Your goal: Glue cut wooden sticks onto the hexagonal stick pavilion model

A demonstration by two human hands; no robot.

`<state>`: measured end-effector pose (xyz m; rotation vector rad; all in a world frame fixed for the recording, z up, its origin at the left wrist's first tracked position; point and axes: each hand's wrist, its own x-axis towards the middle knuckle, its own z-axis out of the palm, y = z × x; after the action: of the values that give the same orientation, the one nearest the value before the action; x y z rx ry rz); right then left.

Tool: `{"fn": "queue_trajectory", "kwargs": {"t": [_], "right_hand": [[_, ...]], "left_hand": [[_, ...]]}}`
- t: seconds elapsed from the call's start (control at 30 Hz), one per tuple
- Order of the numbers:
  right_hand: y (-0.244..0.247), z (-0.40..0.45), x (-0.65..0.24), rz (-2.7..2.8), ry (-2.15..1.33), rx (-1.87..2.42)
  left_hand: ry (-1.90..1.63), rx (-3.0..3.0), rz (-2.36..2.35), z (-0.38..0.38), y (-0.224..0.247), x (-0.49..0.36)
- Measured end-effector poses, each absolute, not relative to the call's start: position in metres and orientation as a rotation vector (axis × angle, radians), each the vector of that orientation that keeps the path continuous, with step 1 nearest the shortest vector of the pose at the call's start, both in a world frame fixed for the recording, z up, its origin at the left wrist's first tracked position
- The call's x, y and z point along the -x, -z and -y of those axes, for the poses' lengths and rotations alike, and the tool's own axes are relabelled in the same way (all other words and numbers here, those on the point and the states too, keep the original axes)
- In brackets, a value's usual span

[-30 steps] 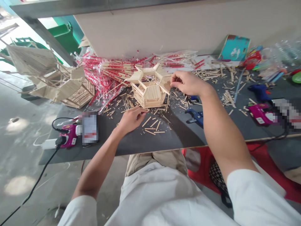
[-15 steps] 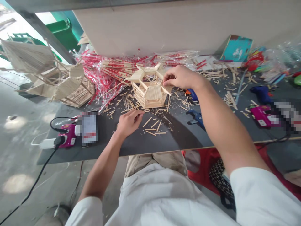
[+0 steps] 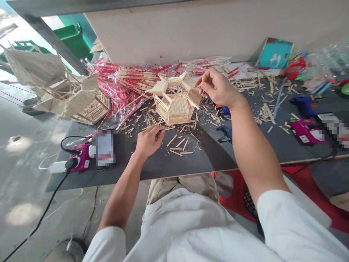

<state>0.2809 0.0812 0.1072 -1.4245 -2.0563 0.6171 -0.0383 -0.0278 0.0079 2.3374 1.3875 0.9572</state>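
A small model built of thin wooden sticks stands upright on the dark table, with a six-sided body and panels flaring out around its top. My right hand is at the model's right side, its fingers bent into a pinch by the upper edge of the right-hand panel. What lies between those fingertips, if anything, is too small to make out. In front and to the left, my left hand rests on the tabletop, fingers loosely bent and thumb apart, holding nothing visible. Short cut sticks lie right of it.
Red-and-clear plastic wrappers with sticks pile up behind. A larger stick model stands left. Near the left edge are a phone and a magenta power strip. Blue pliers and a blue glue gun lie right.
My right hand has moved slightly up and to the right along the flared panel, its fingers turning. My left hand and the model stay about where they were.
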Motion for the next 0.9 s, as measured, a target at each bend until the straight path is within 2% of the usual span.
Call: {"fn": "queue_trajectory", "kwargs": {"t": [0.4, 0.6, 0.9], "right_hand": [[-0.125, -0.107, -0.266, 2.339, -0.873, 1.262], [-0.132, -0.112, -0.255, 2.531, -0.772, 1.235], [-0.123, -0.111, -0.287, 2.390, -0.692, 1.258]], "left_hand": [[-0.955, -2.308, -1.426, 0.027, -0.011, 0.038], [-0.894, -2.328, -1.406, 0.027, -0.010, 0.039], [-0.884, -2.310, -1.436, 0.027, -0.011, 0.040]]}}
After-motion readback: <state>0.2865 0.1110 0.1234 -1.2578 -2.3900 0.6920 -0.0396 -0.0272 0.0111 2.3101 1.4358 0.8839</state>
